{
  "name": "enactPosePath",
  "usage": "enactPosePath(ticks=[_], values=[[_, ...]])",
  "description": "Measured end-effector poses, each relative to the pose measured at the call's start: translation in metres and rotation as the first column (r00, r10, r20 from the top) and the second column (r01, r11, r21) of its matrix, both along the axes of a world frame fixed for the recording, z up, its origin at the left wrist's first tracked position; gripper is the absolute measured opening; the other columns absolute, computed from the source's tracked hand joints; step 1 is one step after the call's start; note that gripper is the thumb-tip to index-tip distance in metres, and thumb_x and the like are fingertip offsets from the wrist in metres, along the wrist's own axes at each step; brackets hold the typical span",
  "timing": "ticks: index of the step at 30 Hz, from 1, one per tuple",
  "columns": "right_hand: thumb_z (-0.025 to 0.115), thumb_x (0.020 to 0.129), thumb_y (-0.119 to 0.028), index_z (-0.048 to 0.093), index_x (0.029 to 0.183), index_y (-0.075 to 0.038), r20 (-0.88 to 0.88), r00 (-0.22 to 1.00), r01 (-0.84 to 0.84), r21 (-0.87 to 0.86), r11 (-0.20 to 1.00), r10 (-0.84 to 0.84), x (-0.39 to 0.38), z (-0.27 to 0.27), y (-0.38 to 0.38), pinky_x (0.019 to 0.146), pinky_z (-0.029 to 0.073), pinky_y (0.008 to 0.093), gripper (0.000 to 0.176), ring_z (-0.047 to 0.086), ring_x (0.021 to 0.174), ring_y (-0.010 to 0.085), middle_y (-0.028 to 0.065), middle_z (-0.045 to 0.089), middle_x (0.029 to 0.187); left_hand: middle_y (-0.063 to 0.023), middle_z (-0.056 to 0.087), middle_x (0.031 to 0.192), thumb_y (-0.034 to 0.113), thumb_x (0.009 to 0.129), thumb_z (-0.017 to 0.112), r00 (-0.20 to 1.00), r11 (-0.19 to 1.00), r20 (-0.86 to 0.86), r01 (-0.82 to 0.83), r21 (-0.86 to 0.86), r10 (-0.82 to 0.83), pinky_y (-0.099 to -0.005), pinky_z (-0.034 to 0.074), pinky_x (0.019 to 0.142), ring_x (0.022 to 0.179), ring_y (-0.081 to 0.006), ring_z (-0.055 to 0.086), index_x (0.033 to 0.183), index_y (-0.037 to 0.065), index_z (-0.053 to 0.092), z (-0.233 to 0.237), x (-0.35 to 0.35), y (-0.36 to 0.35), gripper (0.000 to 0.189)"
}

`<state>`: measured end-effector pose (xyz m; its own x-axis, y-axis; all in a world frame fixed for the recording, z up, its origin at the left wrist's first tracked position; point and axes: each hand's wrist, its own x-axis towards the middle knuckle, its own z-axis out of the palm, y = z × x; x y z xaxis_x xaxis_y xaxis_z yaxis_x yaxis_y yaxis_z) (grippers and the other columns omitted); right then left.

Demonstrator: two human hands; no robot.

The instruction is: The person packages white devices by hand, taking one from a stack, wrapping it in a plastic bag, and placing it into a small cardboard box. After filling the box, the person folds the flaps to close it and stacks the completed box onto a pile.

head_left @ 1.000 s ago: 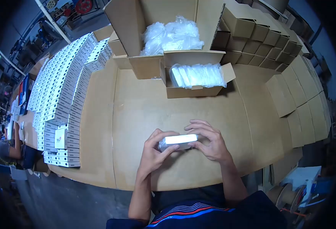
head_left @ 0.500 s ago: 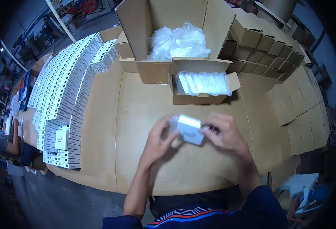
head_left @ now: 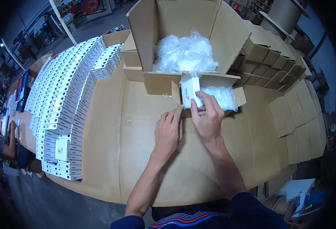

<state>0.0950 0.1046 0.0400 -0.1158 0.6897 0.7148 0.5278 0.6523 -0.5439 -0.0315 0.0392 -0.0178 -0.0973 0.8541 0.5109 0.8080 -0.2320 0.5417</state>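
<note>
My right hand (head_left: 208,118) grips a small white box (head_left: 191,91) in a clear plastic bag, thumb on its front and fingers along its right side. The bagged box stands upright at the left end of a small open brown carton (head_left: 239,97). To its right inside that carton sits a row of bagged white boxes (head_left: 222,97), partly behind my fingers. My left hand (head_left: 168,130) holds nothing; its fingers reach forward, fingertips right at the carton's front left corner.
Behind stands a large open carton (head_left: 231,36) full of clear plastic bags (head_left: 185,53). White boxes (head_left: 61,91) are stacked along the left. Brown cartons (head_left: 269,55) are piled at the right. A person (head_left: 4,145) sits at the far left.
The white box has gone from between both hands over the table to the small carton, now in my right hand alone. My left hand has let go and moved forward to the carton.
</note>
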Motion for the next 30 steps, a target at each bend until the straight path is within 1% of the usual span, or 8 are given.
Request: enactPosePath(ticks=[7,8,11,15,16,20,28,30], values=[[0.075,0.088,-0.002,0.069,0.109,0.0,0.091,0.996,0.0,-0.1,0.995,0.009,-0.014,-0.019,0.012,0.063,0.054,0.0469,0.022,0.067,0.071,0.0385,0.0185,0.064,0.088,-0.0224,0.069,0.117,-0.007,0.091,0.059,0.943,0.998,0.33,0.062,-0.012,-0.054,-0.0461,0.053,0.096,0.109,-0.0396,0.065,0.136,-0.001,0.06,0.002,-0.003,0.002,0.045],[0.074,0.087,-0.005,0.069,0.106,0.0,0.099,0.995,0.016,-0.198,0.98,0.003,-0.016,-0.025,0.015,0.069,0.054,0.0481,0.02,0.066,0.082,0.0386,0.0179,0.064,0.09,-0.0235,0.069,0.117,-0.009,0.091,0.057,0.929,0.997,0.366,0.076,-0.025,-0.062,-0.0461,0.052,0.097,0.11,-0.0404,0.066,0.136,-0.002,0.06,0.002,-0.004,0.002,0.046],[0.074,0.086,-0.006,0.069,0.104,-0.002,0.325,0.945,0.055,-0.096,0.994,-0.021,-0.019,-0.029,0.012,0.074,0.052,0.046,0.019,0.064,0.094,0.0364,0.0162,0.065,0.094,-0.0249,0.069,0.121,-0.011,0.091,0.053,0.898,0.989,0.434,0.123,-0.082,-0.075,-0.0456,0.052,0.099,0.113,-0.0411,0.066,0.138,-0.002,0.06,0.0,-0.008,0.002,0.048],[0.068,0.09,-0.015,0.071,0.117,-0.005,0.425,0.899,0.115,-0.004,0.993,-0.103,-0.022,-0.049,0.001,0.095,0.041,0.0554,0.03,0.057,0.113,0.0343,0.009,0.066,0.1,-0.0248,0.069,0.121,-0.013,0.091,0.05,0.805,0.972,0.591,0.182,-0.152,-0.058,-0.046,0.052,0.099,0.112,-0.0414,0.066,0.141,0.001,0.059,0.004,-0.008,0.0,0.053],[0.064,0.091,-0.021,0.065,0.134,-0.006,0.502,0.864,0.102,-0.09,0.991,-0.043,-0.017,-0.055,-0.003,0.108,0.031,0.0663,0.045,0.05,0.128,0.0367,0.0101,0.064,0.115,-0.0233,0.07,0.12,-0.013,0.089,0.05,0.844,0.963,0.534,0.183,-0.197,-0.051,-0.0462,0.052,0.098,0.11,-0.04,0.066,0.141,0.002,0.059,0.002,-0.008,-0.002,0.055],[0.06,0.09,-0.022,0.047,0.153,-0.009,0.623,0.781,0.093,-0.179,0.979,0.04,-0.004,-0.051,-0.017,0.118,0.011,0.0769,0.066,0.036,0.146,0.0405,0.0131,0.054,0.141,-0.0216,0.071,0.116,-0.011,0.092,0.052,0.88,0.976,0.448,0.207,-0.064,-0.157,-0.042,0.056,0.09,0.101,-0.0348,0.07,0.143,0.004,0.058,-0.005,-0.021,0.004,0.054],[0.061,0.086,-0.02,0.04,0.157,-0.005,0.782,0.619,0.182,-0.233,0.955,0.073,-0.006,-0.042,-0.02,0.12,0.006,0.0751,0.075,0.026,0.154,0.0405,0.0147,0.045,0.157,-0.0176,0.071,0.114,-0.006,0.088,0.067,0.928,1.0,0.373,0.011,0.024,-0.019,-0.0419,0.055,0.093,0.103,-0.0341,0.069,0.127,0.001,0.067,0.035,-0.044,-0.095,0.04],[0.063,0.084,-0.014,0.035,0.159,-0.002,0.704,0.705,0.21,-0.098,0.973,-0.081,-0.014,-0.049,-0.028,0.122,0.01,0.0686,0.081,0.024,0.155,0.0418,0.0201,0.039,0.16,-0.0165,0.069,0.117,-0.004,0.084,0.072,0.928,0.99,0.349,-0.141,0.004,0.131,-0.042,0.054,0.095,0.107,-0.0352,0.067,0.123,0.002,0.068,0.039,-0.057,-0.127,0.039]])
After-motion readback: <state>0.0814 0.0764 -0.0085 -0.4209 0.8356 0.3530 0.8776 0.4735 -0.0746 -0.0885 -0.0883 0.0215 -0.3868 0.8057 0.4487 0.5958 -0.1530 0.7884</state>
